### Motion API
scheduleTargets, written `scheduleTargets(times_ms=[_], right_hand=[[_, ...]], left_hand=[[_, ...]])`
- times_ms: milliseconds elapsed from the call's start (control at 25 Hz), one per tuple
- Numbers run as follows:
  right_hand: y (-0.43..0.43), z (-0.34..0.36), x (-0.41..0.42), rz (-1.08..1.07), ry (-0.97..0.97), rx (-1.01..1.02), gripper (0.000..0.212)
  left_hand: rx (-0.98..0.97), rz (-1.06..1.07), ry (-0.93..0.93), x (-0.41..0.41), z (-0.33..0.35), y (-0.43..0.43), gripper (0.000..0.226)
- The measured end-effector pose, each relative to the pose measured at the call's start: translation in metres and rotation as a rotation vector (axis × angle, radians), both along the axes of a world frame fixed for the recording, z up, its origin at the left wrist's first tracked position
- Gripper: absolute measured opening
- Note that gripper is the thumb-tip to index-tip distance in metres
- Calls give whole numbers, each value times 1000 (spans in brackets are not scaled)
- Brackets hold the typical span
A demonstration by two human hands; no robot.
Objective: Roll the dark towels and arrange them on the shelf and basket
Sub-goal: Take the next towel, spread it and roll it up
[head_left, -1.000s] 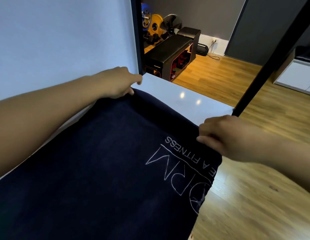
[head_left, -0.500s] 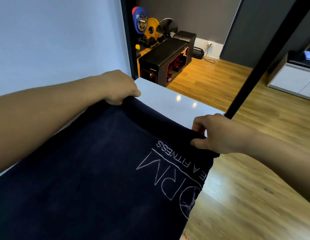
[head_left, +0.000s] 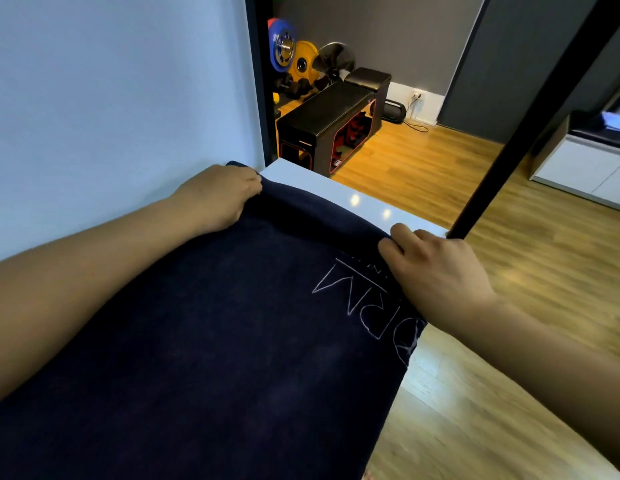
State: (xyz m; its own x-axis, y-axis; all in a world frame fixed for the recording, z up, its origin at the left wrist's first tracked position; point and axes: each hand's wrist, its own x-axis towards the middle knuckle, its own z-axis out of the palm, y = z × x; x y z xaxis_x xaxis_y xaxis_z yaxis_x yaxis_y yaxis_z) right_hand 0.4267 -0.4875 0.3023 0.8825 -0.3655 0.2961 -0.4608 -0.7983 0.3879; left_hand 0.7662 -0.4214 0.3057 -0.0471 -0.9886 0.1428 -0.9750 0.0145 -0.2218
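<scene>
Step in hand, I judge, is starting the roll: the fingers (head_left: 400,237) of my left hand (head_left: 220,197) and right hand (head_left: 436,271) are curled onto the turned-over far edge of the dark towel (head_left: 232,341), which lies spread on the desk (head_left: 336,190) nearward of them; next, roll both ends evenly toward me.

We are looking into what seems to be a small gym or fitness studio. Through the opening ahead we are seeing a blue weight plate (head_left: 280,46) and a yellow weight plate (head_left: 301,64) by a grey wall (head_left: 388,36). Dark dumbbells (head_left: 296,88) are lying below them and a metal fan (head_left: 336,60) is standing beside them. A black bench (head_left: 322,112) with red trim is sitting on the wooden floor (head_left: 422,161). The dark towel (head_left: 232,341) lying on the white table (head_left: 336,192) is showing a large white printed logo.
</scene>
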Motion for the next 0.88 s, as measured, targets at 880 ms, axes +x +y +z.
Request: scheduleTargets(times_ms=[880], right_hand=[[-6, 14, 7, -99, -116, 459, 28]], left_hand=[[-204, -186, -188, -3, -7, 2, 22]])
